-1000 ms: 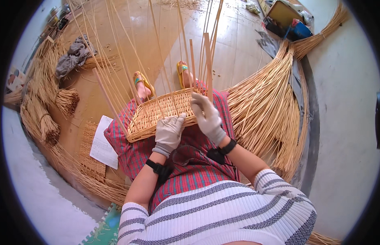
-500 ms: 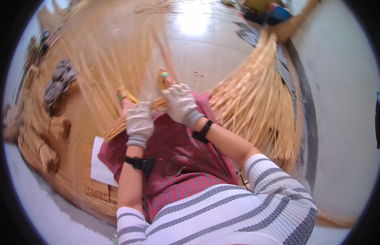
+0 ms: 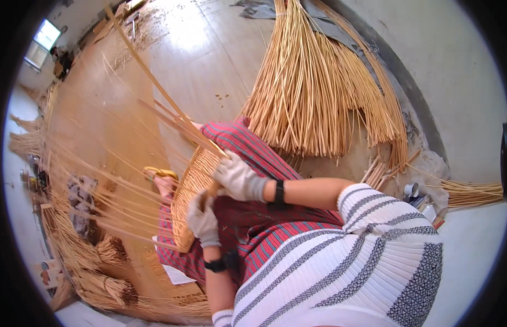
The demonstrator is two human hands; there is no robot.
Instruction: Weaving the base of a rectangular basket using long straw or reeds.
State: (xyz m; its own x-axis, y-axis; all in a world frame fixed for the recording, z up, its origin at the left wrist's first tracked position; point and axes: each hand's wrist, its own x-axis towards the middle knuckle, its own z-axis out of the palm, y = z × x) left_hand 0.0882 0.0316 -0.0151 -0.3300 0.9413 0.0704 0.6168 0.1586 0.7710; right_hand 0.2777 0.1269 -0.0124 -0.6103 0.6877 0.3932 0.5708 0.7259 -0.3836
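Note:
A woven wicker panel (image 3: 189, 188) lies across the lap on red checked cloth, tilted. Long loose canes (image 3: 122, 204) fan out from it to the left, and a thicker one (image 3: 155, 82) rises to the upper left. Gloved in white, my right hand (image 3: 237, 177) is closed at the panel's upper right edge, where canes meet its fingers. My left hand (image 3: 203, 219), in a matching glove, is closed beside the panel's near edge. A short brown piece (image 3: 214, 188) shows between the hands; its kind is unclear. The gloves hide the exact grip.
A big sheaf of canes (image 3: 313, 92) spreads on the floor at the far right. Tied cane bundles (image 3: 109, 286) and a grey cloth heap (image 3: 82, 199) lie at left. A clear plastic bag (image 3: 428, 169) and a small round tin (image 3: 411, 190) sit at right.
The view has swung to the right. The wicker piece has turned on the lap, showing its woven face, and my hands have moved from its edge on top to its near right side.

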